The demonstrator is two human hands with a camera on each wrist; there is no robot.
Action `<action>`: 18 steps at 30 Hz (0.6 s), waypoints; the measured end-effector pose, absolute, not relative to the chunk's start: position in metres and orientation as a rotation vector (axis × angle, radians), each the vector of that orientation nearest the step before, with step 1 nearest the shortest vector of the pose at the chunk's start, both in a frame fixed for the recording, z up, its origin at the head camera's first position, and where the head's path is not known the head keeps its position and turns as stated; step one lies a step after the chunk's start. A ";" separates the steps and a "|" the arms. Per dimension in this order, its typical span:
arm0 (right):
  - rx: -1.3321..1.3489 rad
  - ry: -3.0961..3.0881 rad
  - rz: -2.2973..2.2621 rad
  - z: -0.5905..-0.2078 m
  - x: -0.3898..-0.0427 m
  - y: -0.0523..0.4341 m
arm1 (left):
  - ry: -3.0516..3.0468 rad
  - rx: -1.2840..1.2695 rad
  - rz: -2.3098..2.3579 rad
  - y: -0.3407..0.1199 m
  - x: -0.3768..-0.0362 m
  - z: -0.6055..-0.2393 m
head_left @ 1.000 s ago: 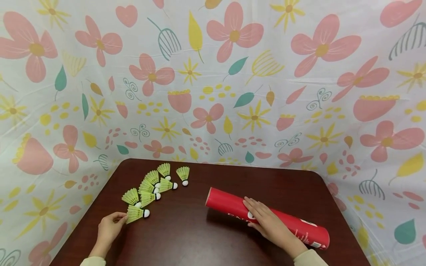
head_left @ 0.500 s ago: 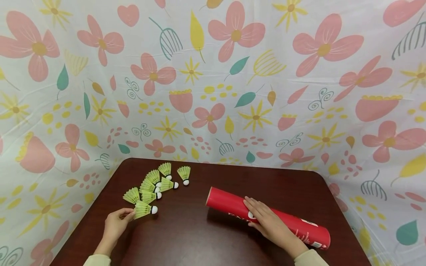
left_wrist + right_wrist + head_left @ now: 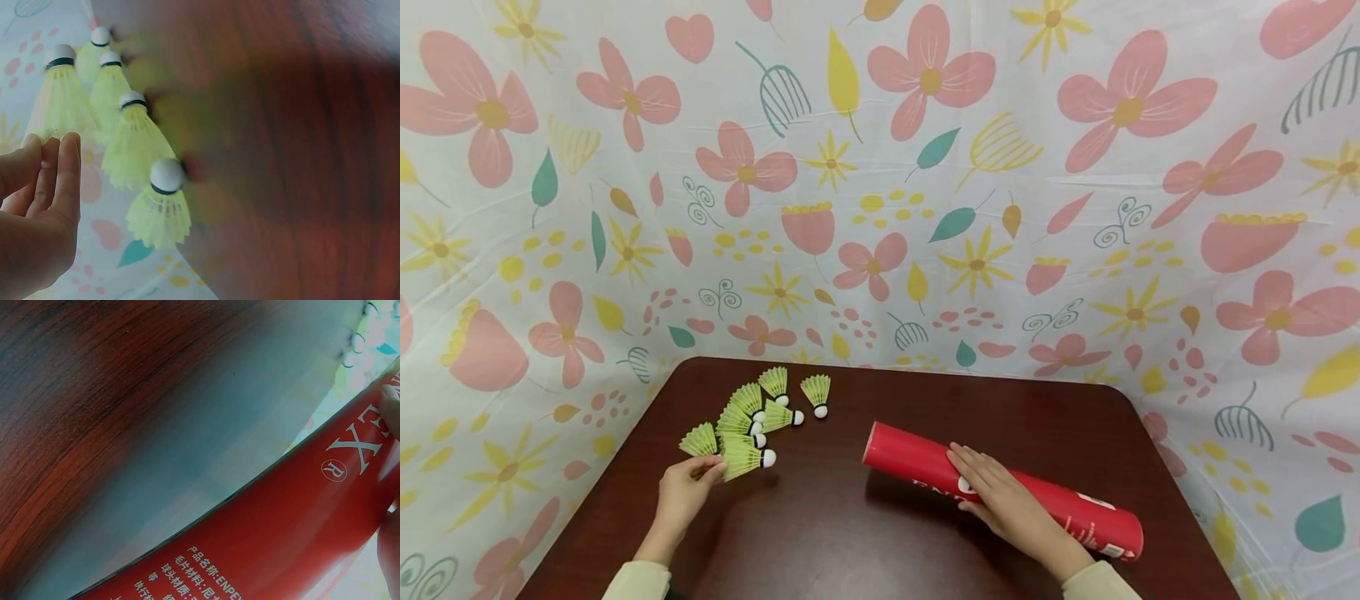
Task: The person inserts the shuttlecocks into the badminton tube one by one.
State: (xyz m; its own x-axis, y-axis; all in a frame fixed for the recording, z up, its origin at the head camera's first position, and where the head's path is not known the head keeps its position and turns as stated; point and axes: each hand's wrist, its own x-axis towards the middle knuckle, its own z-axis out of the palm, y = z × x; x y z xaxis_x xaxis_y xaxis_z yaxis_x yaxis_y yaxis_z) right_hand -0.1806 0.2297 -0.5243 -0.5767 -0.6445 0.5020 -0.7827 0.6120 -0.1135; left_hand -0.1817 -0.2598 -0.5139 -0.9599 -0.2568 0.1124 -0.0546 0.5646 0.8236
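My left hand (image 3: 718, 468) pinches the skirt of a yellow-green shuttlecock (image 3: 747, 457), white cork pointing right, just above the dark wooden table (image 3: 820, 533). Several more shuttlecocks (image 3: 752, 408) lie in a loose group behind it. In the left wrist view my fingers (image 3: 65, 181) touch the skirt edge of the held shuttlecock (image 3: 59, 100), with other shuttlecocks (image 3: 134, 147) beside it. A long red tube (image 3: 910, 458) lies on its side at the right, open end toward the centre. My right hand (image 3: 977, 475) rests flat on top of it. The right wrist view shows the tube (image 3: 269, 537) and a fingertip (image 3: 392, 406).
A floral cloth (image 3: 880, 208) hangs behind and around the table on all sides. The table's rounded far corners sit close to the cloth. Bare wood (image 3: 827, 492) lies between the shuttlecocks and the tube's open end.
My left hand has carried the shuttlecock from the near left end of the group to the right and slightly away from me. The right hand and tube have stayed still.
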 end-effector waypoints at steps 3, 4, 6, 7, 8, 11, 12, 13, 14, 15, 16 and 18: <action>1.134 -2.449 0.466 -0.524 -0.180 0.229 | -2.569 0.245 -1.364 -0.253 -0.184 -0.510; 1.131 -2.460 0.470 -0.524 -0.179 0.229 | -2.562 0.234 -1.374 -0.250 -0.184 -0.509; 1.130 -2.470 0.473 -0.524 -0.179 0.229 | -2.544 0.206 -1.392 -0.245 -0.186 -0.507; 1.128 -2.472 0.468 -0.524 -0.179 0.229 | -2.536 0.192 -1.394 -0.242 -0.186 -0.506; 1.128 -2.471 0.462 -0.524 -0.179 0.229 | -2.525 0.177 -1.402 -0.239 -0.187 -0.505; 1.135 -2.445 0.450 -0.524 -0.179 0.228 | -2.502 0.143 -1.430 -0.232 -0.189 -0.502; 1.136 -2.441 0.447 -0.524 -0.179 0.228 | -2.499 0.136 -1.438 -0.230 -0.190 -0.501; 1.139 -2.439 0.445 -0.523 -0.179 0.227 | -2.497 0.128 -1.447 -0.227 -0.190 -0.500; 1.139 -2.441 0.449 -0.523 -0.179 0.227 | -2.492 0.117 -1.464 -0.225 -0.191 -0.499; 1.141 -2.435 0.453 -0.523 -0.179 0.226 | -2.490 0.108 -1.473 -0.223 -0.191 -0.498; 1.140 -2.439 0.454 -0.523 -0.179 0.226 | -2.484 0.098 -1.484 -0.221 -0.192 -0.497; 1.141 -2.445 0.462 -0.523 -0.179 0.226 | -2.478 0.089 -1.501 -0.217 -0.193 -0.497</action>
State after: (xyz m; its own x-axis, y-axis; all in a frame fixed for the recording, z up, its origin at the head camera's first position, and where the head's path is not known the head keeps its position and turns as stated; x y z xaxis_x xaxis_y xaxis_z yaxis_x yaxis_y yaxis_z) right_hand -0.1791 0.2256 -0.5228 -0.5858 -0.6481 0.4866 -0.7809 0.6120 -0.1250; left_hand -0.1931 -0.2170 -0.4969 -0.9687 -0.1763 0.1750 0.0734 0.4699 0.8797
